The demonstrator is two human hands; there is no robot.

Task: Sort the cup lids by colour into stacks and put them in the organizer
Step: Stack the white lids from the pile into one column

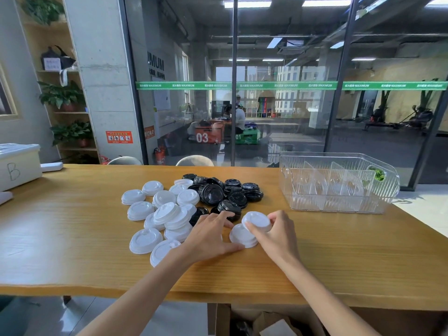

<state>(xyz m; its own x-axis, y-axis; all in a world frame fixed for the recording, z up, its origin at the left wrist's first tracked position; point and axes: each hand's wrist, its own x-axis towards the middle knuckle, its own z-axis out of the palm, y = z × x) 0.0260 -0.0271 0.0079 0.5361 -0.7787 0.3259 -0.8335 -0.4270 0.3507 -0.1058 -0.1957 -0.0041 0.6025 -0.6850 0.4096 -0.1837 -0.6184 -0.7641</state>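
Behind glass partitions marked with a green band, a gym floor lay beyond the wooden counter (72, 229) where the sorting took place. The right hand (278, 229) pinched a white lid (257, 220) between curled fingers (249, 225) and thumb, holding it tilted just above a second white lid (242, 236) resting on the counter. The left hand (208, 235) lay beside that lower lid, fingers spread and relaxed, thumb touching its rim, gripping nothing. To nest cleanly, the held lid would likely need levelling and centring over the one below while the left hand steadied it. Loose white lids (155, 214) spread to the left, black lids (225, 192) heaped behind, some overlapping at the boundary. The clear organizer (339, 204), its dividers bare of lids, stood well apart at the right. A white box (17, 166) marked B sat at far left.
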